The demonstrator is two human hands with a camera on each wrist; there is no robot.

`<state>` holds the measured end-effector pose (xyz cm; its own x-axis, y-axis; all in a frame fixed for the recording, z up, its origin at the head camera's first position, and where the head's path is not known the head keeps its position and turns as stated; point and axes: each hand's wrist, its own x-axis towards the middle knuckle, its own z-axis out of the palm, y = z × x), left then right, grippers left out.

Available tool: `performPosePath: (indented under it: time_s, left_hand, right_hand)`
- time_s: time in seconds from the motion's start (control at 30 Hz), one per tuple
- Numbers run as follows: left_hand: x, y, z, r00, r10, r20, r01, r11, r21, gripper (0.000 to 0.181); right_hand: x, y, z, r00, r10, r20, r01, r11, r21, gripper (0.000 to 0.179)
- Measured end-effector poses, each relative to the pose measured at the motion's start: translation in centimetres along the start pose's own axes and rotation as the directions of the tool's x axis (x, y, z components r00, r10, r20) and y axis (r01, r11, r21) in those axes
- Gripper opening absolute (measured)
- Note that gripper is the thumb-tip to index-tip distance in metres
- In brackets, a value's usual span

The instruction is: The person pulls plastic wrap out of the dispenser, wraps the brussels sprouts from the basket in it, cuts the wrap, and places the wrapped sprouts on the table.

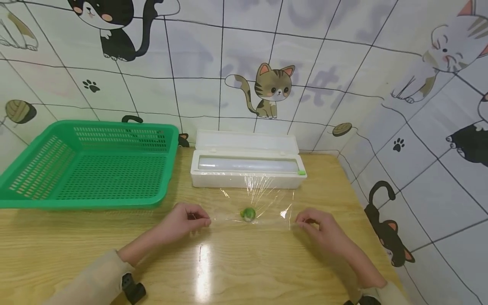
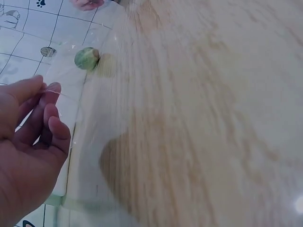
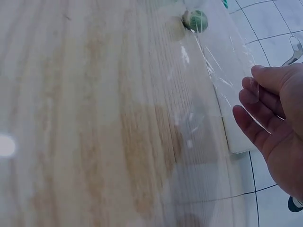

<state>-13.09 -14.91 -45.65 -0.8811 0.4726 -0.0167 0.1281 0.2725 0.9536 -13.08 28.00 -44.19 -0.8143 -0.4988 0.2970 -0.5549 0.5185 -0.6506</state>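
Left grip (image 1: 184, 221) and right grip (image 1: 322, 228) are pinching film (image 1: 284, 212), fingertips closed! A sprout (image 1: 249, 214) is sitting between them, a box (image 1: 248, 181) lying beyond.

Around the green ball (image 1: 249, 214), a white box (image 1: 228, 181) bars twelve o'clock and a green basket (image 1: 110, 176) half past nine; the wall (image 1: 423, 135) closes two. Clear film (image 1: 283, 212) spans between the left grip (image 1: 187, 220) at nine and the right grip (image 1: 322, 228) at three. A hand could pass over the desk (image 1: 251, 271) from five to seven.
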Motion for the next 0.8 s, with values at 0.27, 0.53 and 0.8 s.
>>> performPosePath:
  time_s: [0.27,0.53,0.8]
  left_hand:
    - [0.8,-0.3,0.1,0.994,-0.014,-0.109,0.022,0.997,0.073,0.009]
    - [2.1,-0.2,-0.2,0.977,-0.023,-0.213,0.045,0.994,0.1,0.009]
    - [3.1,-0.3,-0.4,0.965,-0.017,-0.261,0.054,0.99,0.134,0.007]
  right_hand:
    - [1.7,0.7,0.0,0.982,0.19,-0.003,-0.19,0.981,0.035,0.006]
    - [3.7,1.8,0.2,0.955,0.296,-0.018,-0.296,0.955,0.033,0.004]
    - [4.9,2.4,0.8,0.944,0.329,-0.004,-0.328,0.944,0.028,0.006]
